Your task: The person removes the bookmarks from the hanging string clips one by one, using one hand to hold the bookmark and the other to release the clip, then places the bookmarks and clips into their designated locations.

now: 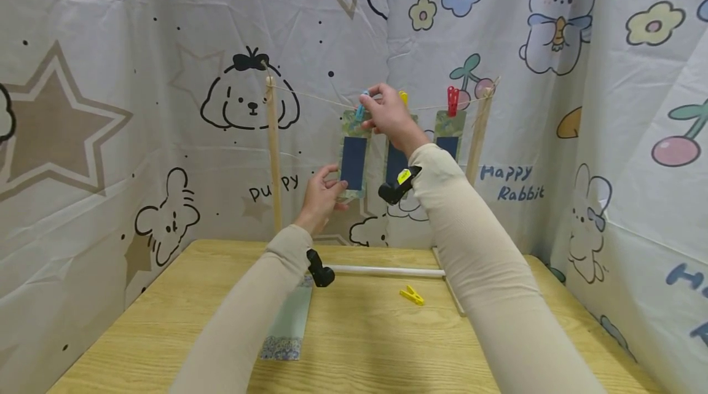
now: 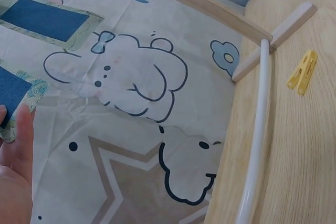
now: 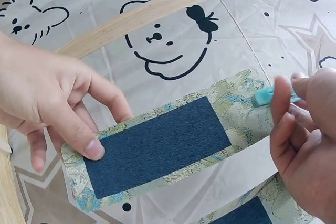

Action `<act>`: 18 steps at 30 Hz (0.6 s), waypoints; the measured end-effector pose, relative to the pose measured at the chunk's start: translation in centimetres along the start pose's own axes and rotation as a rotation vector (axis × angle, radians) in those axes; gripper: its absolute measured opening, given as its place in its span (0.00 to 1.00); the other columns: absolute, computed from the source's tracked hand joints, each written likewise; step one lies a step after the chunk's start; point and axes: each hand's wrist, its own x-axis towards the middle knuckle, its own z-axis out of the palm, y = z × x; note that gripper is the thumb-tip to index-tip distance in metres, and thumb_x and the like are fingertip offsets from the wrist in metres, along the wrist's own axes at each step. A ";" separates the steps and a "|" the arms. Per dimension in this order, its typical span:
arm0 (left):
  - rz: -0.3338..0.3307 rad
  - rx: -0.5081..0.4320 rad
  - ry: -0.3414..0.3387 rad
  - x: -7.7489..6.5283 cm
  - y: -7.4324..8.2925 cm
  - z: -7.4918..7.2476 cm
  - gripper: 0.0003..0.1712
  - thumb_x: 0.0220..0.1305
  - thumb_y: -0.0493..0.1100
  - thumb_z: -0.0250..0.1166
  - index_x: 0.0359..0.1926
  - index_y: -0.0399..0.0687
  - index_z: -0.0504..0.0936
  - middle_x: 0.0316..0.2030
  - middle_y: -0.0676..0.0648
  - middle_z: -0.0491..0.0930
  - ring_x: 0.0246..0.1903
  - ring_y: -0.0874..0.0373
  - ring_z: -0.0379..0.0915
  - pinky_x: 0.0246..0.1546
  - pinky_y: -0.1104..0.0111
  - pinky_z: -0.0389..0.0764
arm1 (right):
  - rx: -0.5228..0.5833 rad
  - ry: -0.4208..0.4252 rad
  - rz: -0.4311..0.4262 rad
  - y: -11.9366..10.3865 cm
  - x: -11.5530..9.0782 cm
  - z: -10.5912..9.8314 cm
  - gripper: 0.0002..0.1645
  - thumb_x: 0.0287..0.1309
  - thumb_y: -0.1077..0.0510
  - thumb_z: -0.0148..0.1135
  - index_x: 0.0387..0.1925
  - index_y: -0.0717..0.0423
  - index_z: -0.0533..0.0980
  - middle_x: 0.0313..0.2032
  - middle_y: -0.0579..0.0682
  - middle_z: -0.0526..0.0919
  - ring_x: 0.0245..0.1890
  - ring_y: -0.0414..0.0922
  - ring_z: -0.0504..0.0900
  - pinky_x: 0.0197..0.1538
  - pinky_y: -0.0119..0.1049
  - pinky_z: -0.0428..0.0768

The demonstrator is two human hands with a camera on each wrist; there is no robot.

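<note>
Plainly, blue clothespin point(image 3: 264, 96) between right-hand fingers point(image 3: 282, 92).

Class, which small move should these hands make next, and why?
Probably ease the right hand off the blue peg: it sits at the string, on the top end of the strip, while the left hand holds the bottom end.

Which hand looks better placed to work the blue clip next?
Probably the right hand: it pinches the blue clip at the top of the patterned strip, near the string, while the left hand holds the strip's bottom end.
</note>
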 end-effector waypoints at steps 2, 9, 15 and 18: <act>-0.005 0.004 -0.006 0.0 0.1 0.0 0.26 0.73 0.27 0.61 0.70 0.36 0.72 0.53 0.29 0.80 0.24 0.58 0.79 0.20 0.68 0.85 | 0.027 0.012 -0.008 0.1 0.0 -0.1 0.13 0.81 0.53 0.51 0.57 0.57 0.68 0.57 0.59 0.82 0.22 0.39 0.78 0.25 0.28 0.70; -0.017 0.034 -0.018 -0.2 0.5 -0.2 0.27 0.74 0.29 0.61 0.71 0.40 0.71 0.53 0.30 0.81 0.13 0.63 0.63 0.25 0.61 0.87 | 0.096 0.056 -0.059 0.4 0.0 0.0 0.07 0.80 0.56 0.53 0.50 0.56 0.70 0.52 0.61 0.86 0.18 0.41 0.74 0.21 0.28 0.67; -0.022 0.029 -0.021 -0.1 0.5 -0.3 0.27 0.74 0.29 0.61 0.71 0.40 0.72 0.52 0.31 0.82 0.11 0.63 0.61 0.26 0.61 0.87 | 0.137 0.076 -0.070 0.5 -0.1 0.2 0.07 0.79 0.57 0.54 0.49 0.58 0.71 0.52 0.63 0.85 0.17 0.40 0.73 0.21 0.28 0.67; -0.026 0.024 -0.020 -0.1 0.7 -0.4 0.27 0.74 0.29 0.61 0.71 0.41 0.72 0.52 0.31 0.82 0.13 0.61 0.67 0.25 0.61 0.87 | 0.173 0.098 -0.081 0.4 -0.1 0.3 0.06 0.79 0.58 0.55 0.47 0.58 0.71 0.53 0.65 0.84 0.16 0.40 0.73 0.20 0.28 0.66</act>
